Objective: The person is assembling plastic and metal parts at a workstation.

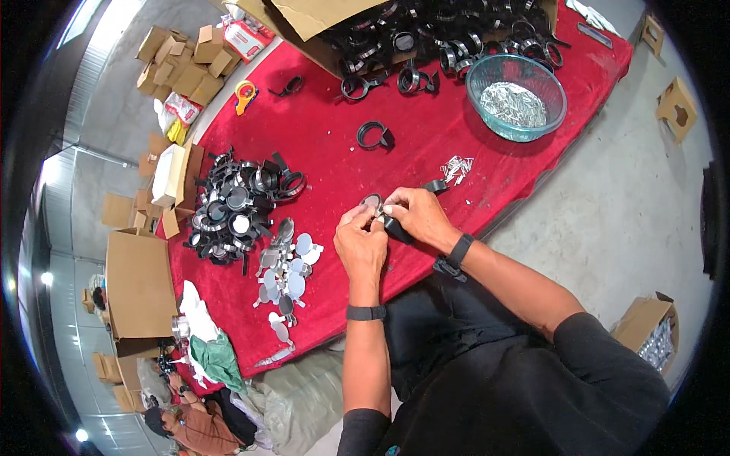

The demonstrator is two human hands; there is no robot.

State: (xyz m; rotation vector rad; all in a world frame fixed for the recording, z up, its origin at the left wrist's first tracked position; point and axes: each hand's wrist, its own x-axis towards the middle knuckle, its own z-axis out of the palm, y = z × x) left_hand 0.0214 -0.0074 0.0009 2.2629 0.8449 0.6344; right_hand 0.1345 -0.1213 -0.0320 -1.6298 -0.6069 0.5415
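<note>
My left hand [361,242] pinches a round grey disc [372,201] upright at its edge, near the front edge of the red table. Close against it, my right hand [420,218] has thumb and fingers pressed together at the disc's side. A black ring-shaped part [397,230] lies beneath and between both hands, mostly hidden by the right one. Whatever small piece the right fingertips grip is too covered to tell. Just beyond the right hand is a little heap of small silver pins [456,169]. Loose silver discs with tabs [295,275] lie left of my left hand.
A heap of black rings with discs [236,205] is at the left. One black ring [372,136] lies mid-table. A teal bowl [483,121] of silver pins stands far right, beside a carton [304,19] spilling black rings. Another person [201,425] is at lower left.
</note>
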